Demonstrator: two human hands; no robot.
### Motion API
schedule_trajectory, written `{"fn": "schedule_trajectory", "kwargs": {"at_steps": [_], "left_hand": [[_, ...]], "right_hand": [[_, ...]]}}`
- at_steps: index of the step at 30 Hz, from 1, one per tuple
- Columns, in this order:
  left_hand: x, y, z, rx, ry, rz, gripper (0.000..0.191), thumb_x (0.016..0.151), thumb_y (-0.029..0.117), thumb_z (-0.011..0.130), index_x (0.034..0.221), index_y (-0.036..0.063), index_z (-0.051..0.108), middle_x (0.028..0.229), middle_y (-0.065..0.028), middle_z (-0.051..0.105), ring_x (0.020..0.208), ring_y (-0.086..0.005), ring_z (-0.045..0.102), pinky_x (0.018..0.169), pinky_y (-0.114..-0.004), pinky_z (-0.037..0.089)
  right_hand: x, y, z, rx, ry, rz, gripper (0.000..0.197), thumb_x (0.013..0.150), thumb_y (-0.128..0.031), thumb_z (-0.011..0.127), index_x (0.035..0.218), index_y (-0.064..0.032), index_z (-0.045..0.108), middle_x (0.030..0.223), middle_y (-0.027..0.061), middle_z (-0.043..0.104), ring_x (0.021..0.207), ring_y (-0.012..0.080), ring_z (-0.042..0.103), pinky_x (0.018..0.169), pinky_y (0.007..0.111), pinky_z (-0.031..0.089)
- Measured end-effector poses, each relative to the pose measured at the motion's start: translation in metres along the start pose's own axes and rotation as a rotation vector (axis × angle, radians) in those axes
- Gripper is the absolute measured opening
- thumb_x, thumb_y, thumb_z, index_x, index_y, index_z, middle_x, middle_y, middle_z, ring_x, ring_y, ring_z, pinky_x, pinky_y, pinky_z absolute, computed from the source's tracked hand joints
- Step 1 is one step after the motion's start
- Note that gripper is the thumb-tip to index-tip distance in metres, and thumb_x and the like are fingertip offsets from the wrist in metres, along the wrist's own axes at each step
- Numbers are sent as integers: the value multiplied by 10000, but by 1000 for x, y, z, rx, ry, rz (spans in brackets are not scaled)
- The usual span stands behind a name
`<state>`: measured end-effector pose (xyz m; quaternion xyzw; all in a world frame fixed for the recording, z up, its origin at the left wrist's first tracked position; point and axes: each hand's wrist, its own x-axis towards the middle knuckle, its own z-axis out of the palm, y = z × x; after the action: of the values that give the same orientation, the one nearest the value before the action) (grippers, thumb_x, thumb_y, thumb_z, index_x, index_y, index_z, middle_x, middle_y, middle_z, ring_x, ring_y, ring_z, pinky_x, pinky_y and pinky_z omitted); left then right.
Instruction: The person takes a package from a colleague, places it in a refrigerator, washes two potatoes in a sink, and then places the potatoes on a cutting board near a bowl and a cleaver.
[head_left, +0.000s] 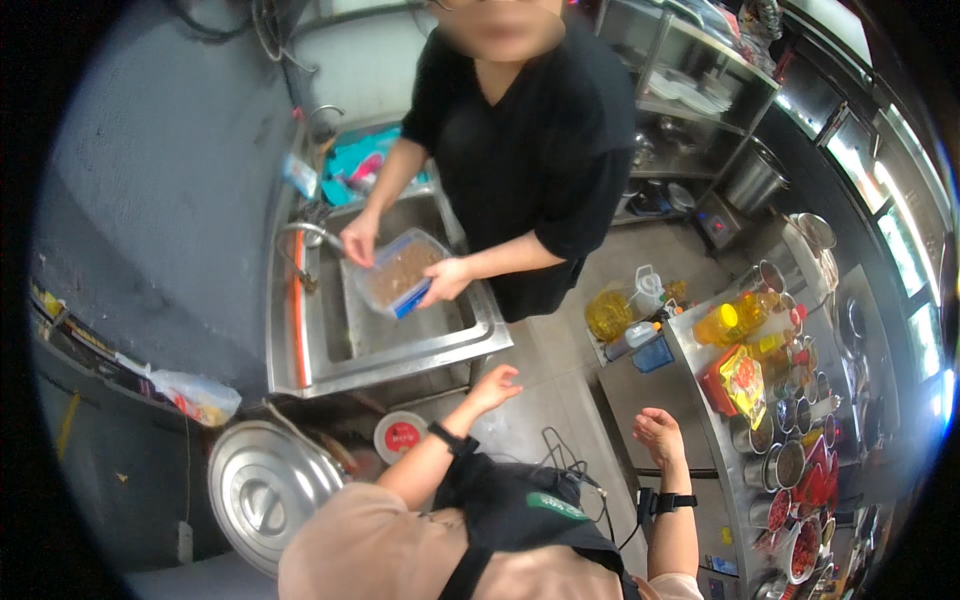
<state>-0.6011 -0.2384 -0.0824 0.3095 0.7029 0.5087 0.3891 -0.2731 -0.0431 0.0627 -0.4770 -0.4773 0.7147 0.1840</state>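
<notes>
My left hand (495, 388) is raised in front of me, past the near corner of the steel sink (420, 358), fingers loosely curled and apart, holding nothing. To the right, my right hand (657, 435) is lifted palm inward, empty, beside the steel counter with seasonings. Both wrists wear black straps. Facing me, a person in black (525, 165) holds a clear plastic container (401, 274) with a blue rim over the sink basin. Brown, crumbly-looking contents fill it; I cannot tell what they are. That person's other hand is at the container's far left edge.
A large round metal lid (262, 487) lies at my left, near a white tub (400, 436). Oil bottles (716, 324), metal containers (787, 465) and a red and yellow packet (739, 386) crowd the right counter. Jugs (609, 315) stand low beside it; shelves (697, 112) rise behind.
</notes>
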Motion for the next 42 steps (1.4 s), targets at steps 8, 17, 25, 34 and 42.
{"fn": "schedule_trajectory", "kwargs": {"at_steps": [8, 17, 25, 34, 42], "left_hand": [[9, 55, 12, 45, -202, 71, 483, 806, 188, 723, 1219, 56, 510, 1089, -99, 599, 963, -199, 596, 808, -335, 508], [-16, 38, -61, -73, -144, -20, 439, 840, 90, 669, 1237, 47, 486, 1204, -116, 546, 1028, -192, 560, 889, -301, 459], [5, 52, -14, -77, -297, 0, 415, 829, 46, 661, 1205, 31, 487, 1207, -115, 535, 1016, -183, 558, 887, -297, 453], [3, 35, -46, -39, -215, 22, 470, 800, 75, 695, 1223, 56, 491, 1199, -88, 543, 1017, -189, 564, 845, -314, 484], [16, 118, 11, 66, -362, 249, 560, 798, 201, 747, 1264, 85, 459, 1237, -94, 527, 1080, -220, 556, 847, -350, 514]], "right_hand": [[-25, -2, -26, 118, 35, -171, 644, 783, -147, 737, 1311, -59, 381, 855, 55, 606, 680, 178, 597, 584, 327, 499], [-44, -224, -232, -51, 938, -98, 157, 878, -148, 578, 942, -15, 630, 767, 83, 621, 702, 208, 617, 659, 360, 558], [-84, -211, -360, -68, 989, 149, 217, 830, -184, 652, 959, -14, 611, 658, 107, 630, 500, 227, 584, 516, 381, 527], [-43, -178, -341, 39, 675, -453, 165, 816, -271, 613, 859, -114, 639, 797, 32, 611, 680, 164, 576, 600, 321, 466], [-52, -160, -237, 203, 526, -486, 573, 810, -90, 647, 1336, -83, 417, 1047, 99, 594, 885, 214, 615, 697, 329, 525]]}}
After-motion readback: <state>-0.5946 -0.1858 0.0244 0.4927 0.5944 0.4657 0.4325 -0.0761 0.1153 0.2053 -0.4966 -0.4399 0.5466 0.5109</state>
